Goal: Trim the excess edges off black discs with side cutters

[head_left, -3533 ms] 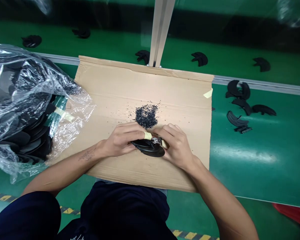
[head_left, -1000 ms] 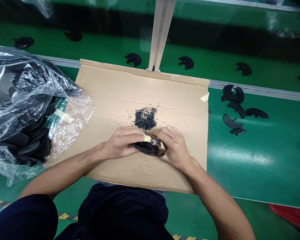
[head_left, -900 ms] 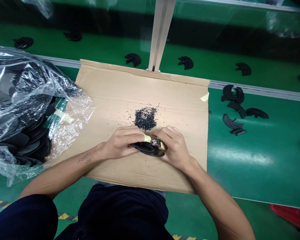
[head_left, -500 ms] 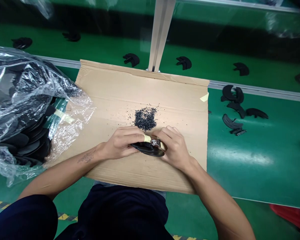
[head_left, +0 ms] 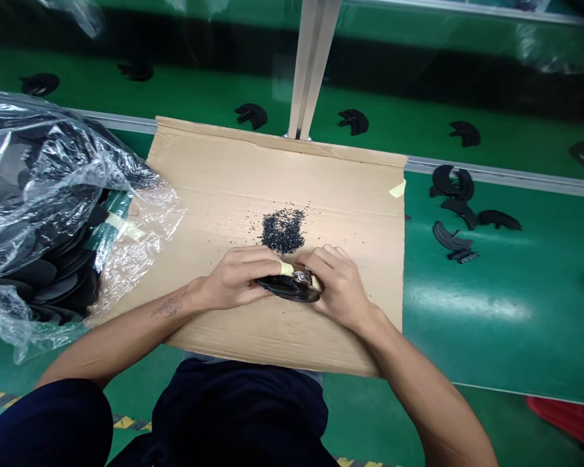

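Observation:
My left hand (head_left: pixel 243 275) grips a curved, disc-like black plastic part (head_left: pixel 292 290) by its left side, the thumb and fingers closed on it. Pale yellow tape is wrapped around a fingertip of that hand. My right hand (head_left: pixel 338 285) is closed around a small shiny metal clipper (head_left: pixel 302 277), held against the upper right edge of the part. Its handles are mostly hidden by my fingers. Just beyond both hands lies a heap of tiny black plastic trimmings (head_left: pixel 283 232) on a cardboard sheet (head_left: pixel 214 181).
At the left, a clear plastic bag (head_left: pixel 78 168) holds many black parts (head_left: pixel 53 285). Several curved black pieces (head_left: pixel 451 237) lie on the green table (head_left: pixel 506 337) at right. Behind a metal rail, spaced black parts (head_left: pixel 354 121) sit on a green belt (head_left: pixel 399 130); a metal post (head_left: pixel 314 65) rises there.
The black parts on the green belt have shifted slightly left. My hands, the part and the clipper have hardly moved.

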`<state>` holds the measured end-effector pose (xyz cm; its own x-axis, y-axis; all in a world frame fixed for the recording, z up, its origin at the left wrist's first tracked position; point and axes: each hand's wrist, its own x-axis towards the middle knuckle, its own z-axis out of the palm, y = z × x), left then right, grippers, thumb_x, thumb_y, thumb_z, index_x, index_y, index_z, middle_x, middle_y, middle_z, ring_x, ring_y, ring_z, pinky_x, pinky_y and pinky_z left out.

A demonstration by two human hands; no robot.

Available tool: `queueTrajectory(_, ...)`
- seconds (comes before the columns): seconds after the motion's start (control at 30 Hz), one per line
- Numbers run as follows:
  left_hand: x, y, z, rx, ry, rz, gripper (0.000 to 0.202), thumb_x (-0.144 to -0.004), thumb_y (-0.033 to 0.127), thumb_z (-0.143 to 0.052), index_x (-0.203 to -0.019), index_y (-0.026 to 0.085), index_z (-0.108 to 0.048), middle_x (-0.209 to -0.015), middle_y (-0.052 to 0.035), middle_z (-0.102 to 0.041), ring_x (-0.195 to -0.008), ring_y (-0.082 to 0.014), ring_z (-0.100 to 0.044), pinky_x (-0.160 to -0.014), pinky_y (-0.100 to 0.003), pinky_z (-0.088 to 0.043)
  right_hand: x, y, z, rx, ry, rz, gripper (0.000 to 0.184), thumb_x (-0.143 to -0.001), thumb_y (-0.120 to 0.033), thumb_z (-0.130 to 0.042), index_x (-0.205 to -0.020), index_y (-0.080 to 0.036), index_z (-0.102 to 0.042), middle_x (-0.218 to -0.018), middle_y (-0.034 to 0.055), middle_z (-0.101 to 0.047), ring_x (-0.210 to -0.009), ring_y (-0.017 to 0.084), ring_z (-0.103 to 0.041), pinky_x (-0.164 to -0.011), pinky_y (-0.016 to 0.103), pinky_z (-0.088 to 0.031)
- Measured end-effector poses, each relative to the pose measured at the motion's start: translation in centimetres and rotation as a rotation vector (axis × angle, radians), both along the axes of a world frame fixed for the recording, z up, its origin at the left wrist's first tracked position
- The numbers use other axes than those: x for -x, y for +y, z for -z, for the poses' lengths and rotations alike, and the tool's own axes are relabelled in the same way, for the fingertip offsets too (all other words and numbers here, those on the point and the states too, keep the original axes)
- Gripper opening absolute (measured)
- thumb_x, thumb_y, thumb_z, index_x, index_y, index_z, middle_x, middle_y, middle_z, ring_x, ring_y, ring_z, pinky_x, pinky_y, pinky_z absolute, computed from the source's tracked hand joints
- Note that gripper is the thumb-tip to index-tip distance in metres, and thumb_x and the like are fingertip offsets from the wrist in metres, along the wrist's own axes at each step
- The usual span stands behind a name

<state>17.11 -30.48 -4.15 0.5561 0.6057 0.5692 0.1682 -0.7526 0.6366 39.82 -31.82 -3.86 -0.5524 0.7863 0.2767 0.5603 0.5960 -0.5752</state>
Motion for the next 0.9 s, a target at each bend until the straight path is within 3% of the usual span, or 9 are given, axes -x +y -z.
queueTrajectory(0.9,-0.09,0.01,-0.16,0.003,0.004,0.011,0.011,-0.095,0.018,-0.063,-0.105,0.015,-0.069,-0.085,-0.0079,-0.072,-0.076,-0.0131,-0.068,-0.066,-0.023,-0.056,0.05,0.07,0.04,0.015,0.008,0.007,0.02,-0.091,-0.016,-0.056,-0.107,-0.02,-0.068,-0.103,0.0073,-0.075,-0.087,0.021,-0.062,-0.076,0.036,-0.043)
